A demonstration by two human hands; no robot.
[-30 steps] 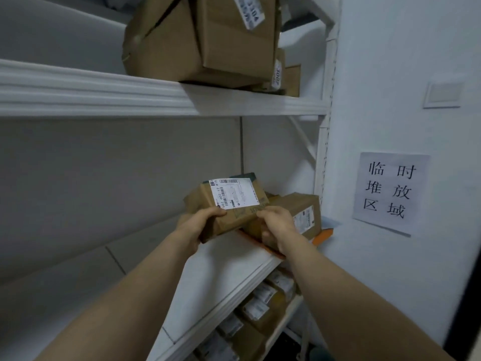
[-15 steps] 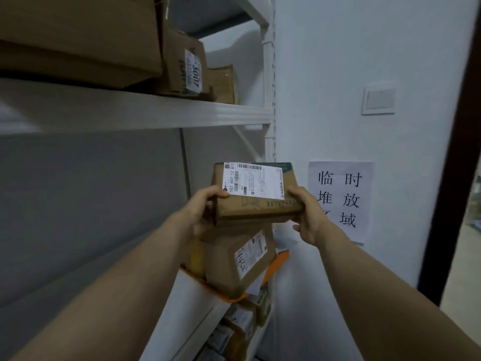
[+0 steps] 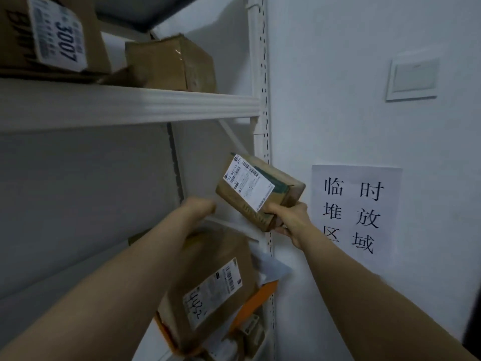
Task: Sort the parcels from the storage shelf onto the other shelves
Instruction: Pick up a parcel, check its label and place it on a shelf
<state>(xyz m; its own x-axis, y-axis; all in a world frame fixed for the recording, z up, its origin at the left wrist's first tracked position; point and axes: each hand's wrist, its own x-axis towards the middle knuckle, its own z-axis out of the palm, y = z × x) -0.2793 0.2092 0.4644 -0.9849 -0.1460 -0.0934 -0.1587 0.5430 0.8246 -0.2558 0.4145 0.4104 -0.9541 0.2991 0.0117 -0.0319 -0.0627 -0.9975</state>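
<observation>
The right hand (image 3: 289, 221) is gripping a small white-labelled brown cardboard parcel (image 3: 257, 190); the left hand (image 3: 200, 207) is blurring, its fingers impossible to tell.

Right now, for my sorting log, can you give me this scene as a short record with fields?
Held parcel: small labelled parcel, tilted, off the shelves
Right hand: grips the parcel's lower end
Left hand: blurred, beside the parcel; grip unclear
Below: parcel with a handwritten number
Upper shelf: box marked 3007, brown box
Wall: paper sign
</observation>
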